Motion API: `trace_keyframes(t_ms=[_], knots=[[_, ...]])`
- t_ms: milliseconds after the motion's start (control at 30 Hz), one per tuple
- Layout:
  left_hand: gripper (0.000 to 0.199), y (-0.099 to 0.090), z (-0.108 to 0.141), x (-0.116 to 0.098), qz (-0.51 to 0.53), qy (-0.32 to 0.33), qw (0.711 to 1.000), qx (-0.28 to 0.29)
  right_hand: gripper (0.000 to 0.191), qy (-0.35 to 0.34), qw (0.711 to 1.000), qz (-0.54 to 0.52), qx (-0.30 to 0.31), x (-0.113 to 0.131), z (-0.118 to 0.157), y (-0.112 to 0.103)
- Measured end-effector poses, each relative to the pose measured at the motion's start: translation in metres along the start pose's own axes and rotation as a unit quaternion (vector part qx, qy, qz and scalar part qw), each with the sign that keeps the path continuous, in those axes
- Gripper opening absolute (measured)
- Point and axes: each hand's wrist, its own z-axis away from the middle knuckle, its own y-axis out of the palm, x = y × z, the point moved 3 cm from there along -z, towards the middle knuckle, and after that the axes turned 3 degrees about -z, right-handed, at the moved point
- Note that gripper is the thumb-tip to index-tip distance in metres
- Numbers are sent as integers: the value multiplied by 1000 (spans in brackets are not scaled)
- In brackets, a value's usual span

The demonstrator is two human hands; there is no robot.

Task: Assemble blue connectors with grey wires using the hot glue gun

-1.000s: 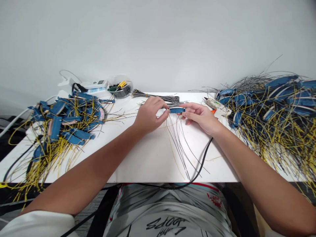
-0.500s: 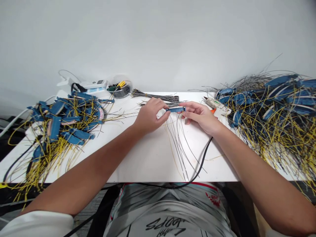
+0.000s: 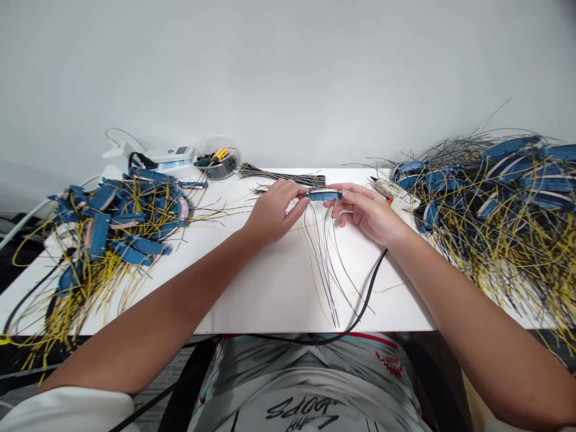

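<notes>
A small curved blue plastic piece point(image 3: 323, 196) with a pale strip along its top is held level above the white table. My left hand point(image 3: 276, 210) pinches its left end between thumb and fingers. At the other end, my right hand point(image 3: 366, 210) grips it with thumb and index finger, the remaining fingers curled beneath. Several thin dark and yellowish wires point(image 3: 324, 258) hang from the piece and trail toward the table's near edge. Just behind my hands lies a bundle of dark wires point(image 3: 292, 177).
Blue pieces with yellow and black wires heap up at left point(image 3: 121, 216) and right point(image 3: 508, 198). A glue gun point(image 3: 396, 193) lies beside my right hand. A clear tub point(image 3: 220, 165) of tools and a power strip point(image 3: 173, 161) stand back left. A black cable point(image 3: 372, 288) crosses the table.
The blue piece has turned slightly, so more of its face and pale strip show. My right thumb has shifted to its right end. My left hand keeps its hold.
</notes>
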Motion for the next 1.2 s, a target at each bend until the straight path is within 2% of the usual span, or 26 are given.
trace_keyframes(t_ms=[200, 333, 600, 933, 1200], knots=[[29, -1, 0, 0, 5, 7, 1000, 13, 35, 5, 1000, -26, 3, 1, 0, 1], [33, -1, 0, 0, 14, 5, 1000, 15, 33, 5, 1000, -21, -17, 1, 0, 1], [9, 0, 2, 3, -2, -34, 999, -24, 31, 3, 1000, -12, -17, 0, -1, 0], [25, 4, 2, 3, 38, -19, 999, 9, 33, 7, 1000, -4, -29, 1, 1, 0], [19, 7, 2, 3, 25, -12, 1000, 3, 33, 7, 1000, -3, -19, 2, 2, 2]])
